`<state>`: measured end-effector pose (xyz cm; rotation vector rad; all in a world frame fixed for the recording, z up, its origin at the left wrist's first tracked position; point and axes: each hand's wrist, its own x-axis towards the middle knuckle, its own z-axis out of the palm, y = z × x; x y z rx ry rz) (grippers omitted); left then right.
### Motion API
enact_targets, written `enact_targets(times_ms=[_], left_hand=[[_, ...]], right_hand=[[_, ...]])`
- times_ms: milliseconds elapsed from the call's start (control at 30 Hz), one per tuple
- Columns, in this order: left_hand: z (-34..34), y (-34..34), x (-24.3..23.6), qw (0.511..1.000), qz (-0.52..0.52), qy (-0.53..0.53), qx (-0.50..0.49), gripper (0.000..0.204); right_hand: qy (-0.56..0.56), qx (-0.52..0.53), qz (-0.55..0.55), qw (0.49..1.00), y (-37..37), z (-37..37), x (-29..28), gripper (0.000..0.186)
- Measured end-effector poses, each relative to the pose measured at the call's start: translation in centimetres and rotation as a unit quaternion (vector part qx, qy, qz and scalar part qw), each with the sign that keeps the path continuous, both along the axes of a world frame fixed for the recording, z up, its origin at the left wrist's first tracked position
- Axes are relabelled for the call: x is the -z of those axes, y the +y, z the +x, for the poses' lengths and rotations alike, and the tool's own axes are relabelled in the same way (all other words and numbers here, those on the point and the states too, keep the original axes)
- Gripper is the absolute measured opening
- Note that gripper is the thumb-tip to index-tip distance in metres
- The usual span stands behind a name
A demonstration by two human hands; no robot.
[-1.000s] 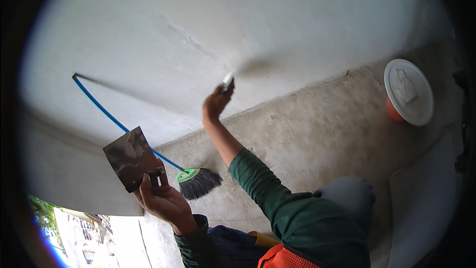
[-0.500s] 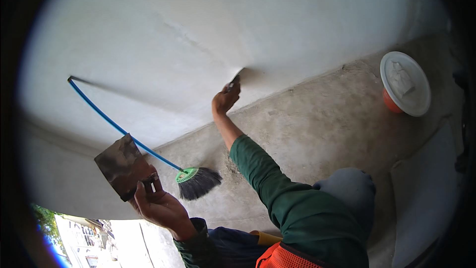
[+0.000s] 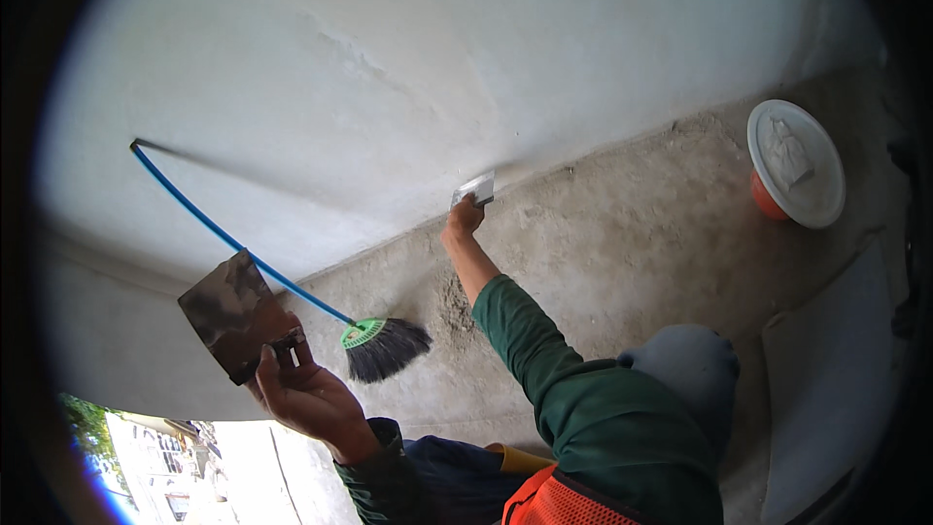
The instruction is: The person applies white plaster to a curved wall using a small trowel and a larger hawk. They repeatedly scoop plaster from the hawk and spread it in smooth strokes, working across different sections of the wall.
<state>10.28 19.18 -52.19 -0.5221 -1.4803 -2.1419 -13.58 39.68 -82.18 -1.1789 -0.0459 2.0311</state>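
Note:
In my left hand (image 3: 316,406) is a wide putty knife (image 3: 231,316), its broad flat blade tilted up and smeared with dark and pale patches. The fingers close round its short handle. My right hand (image 3: 465,218) reaches forward and grips a second putty knife (image 3: 476,187), whose shiny blade is close to the foot of the pale wall (image 3: 408,49). Whether that blade touches the wall, I cannot tell. Fingers of the right hand partly cover its handle.
A broom (image 3: 387,348) with a blue handle leans on the wall, behind the left blade. On the rough concrete floor (image 3: 603,233), a white lid (image 3: 821,160) holding pale material tops an orange container (image 3: 766,199) at right. A grey sheet (image 3: 826,369) lies nearer.
My right hand has come down the wall toward its foot, and the blade now turns its flat face into view. My left hand with its putty knife has shifted slightly left and up.

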Motion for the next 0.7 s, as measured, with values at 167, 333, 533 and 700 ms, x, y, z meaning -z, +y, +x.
enact_targets(times_ms=[167, 333, 533, 700], left_hand=[[0.4, 0.5, 0.2, 0.999, -0.010, 0.015, 0.033, 0.022], [-0.3, 0.6, 0.4, 1.000, -0.005, -0.008, -0.009, 0.022], [-0.5, 0.3, 0.6, 0.999, 0.007, 0.002, -0.042, 0.021], [-0.9, 0.2, 0.8, 0.999, 0.008, -0.014, -0.040, 0.019]], right_hand=[[-0.115, 0.098, 0.114, 0.982, -1.8, -4.9, -6.7, 0.055], [-0.091, -0.061, 0.185, 0.977, -5.7, -4.9, -8.3, 0.050], [0.131, -0.026, -0.130, 0.982, -0.6, -1.8, -1.2, 0.045], [0.053, -0.022, 0.069, 0.996, -1.4, -2.6, -6.3, 0.043]])
